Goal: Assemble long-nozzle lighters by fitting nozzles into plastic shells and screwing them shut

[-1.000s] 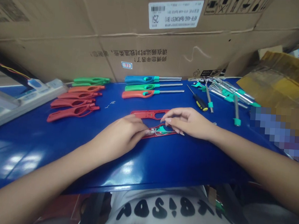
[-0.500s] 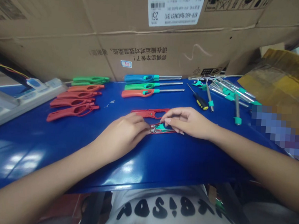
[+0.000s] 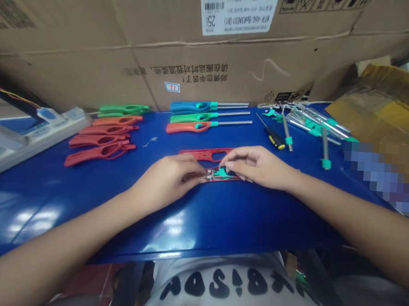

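A red lighter handle half [image 3: 209, 180] lies open side up on the table, with a green trigger [image 3: 223, 173] and thin wires inside it. My left hand [image 3: 170, 176] is at its left end, thumb and fingertips pinched on small metal parts among the wires. The handle's left end is hidden under that hand. My right hand [image 3: 259, 168] has its fingers curled over the right part of the same half, beside the trigger, and steadies it. Just behind lies the matching red cover half [image 3: 204, 155], with an oval finger hole.
Red, orange and green handle shells [image 3: 101, 140] lie at left, near a power strip [image 3: 35, 138]. Three assembled lighters [image 3: 192, 128] sit behind the hands. A screwdriver [image 3: 274, 138] and several metal lighter tubes [image 3: 324, 146] lie at right. A cardboard box [image 3: 93, 49] stands behind.
My left hand's fingertips have shifted slightly, with thumb and fingers now more apart at the wired end. The right hand stays in place.
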Action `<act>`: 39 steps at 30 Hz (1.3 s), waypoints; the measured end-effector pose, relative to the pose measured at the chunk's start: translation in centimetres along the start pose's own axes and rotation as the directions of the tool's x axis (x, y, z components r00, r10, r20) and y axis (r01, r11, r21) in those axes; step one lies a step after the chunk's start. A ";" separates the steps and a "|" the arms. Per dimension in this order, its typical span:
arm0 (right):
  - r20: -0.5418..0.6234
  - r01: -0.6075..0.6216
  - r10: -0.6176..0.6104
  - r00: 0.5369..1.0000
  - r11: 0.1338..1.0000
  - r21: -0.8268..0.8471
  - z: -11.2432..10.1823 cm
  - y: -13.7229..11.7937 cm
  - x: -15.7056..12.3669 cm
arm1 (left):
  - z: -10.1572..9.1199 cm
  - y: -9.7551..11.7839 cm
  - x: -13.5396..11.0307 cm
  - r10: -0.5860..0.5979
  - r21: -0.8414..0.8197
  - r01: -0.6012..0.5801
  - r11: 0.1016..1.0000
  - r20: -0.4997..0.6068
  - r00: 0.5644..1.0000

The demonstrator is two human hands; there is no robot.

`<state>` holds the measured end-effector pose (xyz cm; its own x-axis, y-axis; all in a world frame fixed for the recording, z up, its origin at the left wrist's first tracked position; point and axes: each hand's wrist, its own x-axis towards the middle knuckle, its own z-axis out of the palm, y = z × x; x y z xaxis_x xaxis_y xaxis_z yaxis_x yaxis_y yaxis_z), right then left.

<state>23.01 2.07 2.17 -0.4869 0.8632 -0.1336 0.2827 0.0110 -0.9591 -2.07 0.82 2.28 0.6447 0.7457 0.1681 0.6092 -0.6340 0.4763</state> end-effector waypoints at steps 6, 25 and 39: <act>0.009 0.001 -0.001 1.000 1.000 0.008 0.0 -0.1 0.0 | -0.6 -0.4 0.4 -0.086 -0.100 0.088 0.991 0.024 0.996; -0.001 -0.002 0.002 1.000 1.000 0.026 0.1 -0.2 0.0 | -1.8 -0.6 0.4 -0.099 -0.203 0.137 0.969 0.190 0.977; -0.007 -0.001 0.001 1.000 1.000 0.011 0.1 0.1 0.1 | -1.7 0.9 -0.1 -0.187 -0.089 0.201 0.976 0.141 0.972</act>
<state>22.93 2.09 2.01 -0.4808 0.8668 -0.1324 0.2738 0.0050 -0.9618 -2.39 0.55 4.16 0.5777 0.8149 -0.0471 0.6827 -0.4508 0.5751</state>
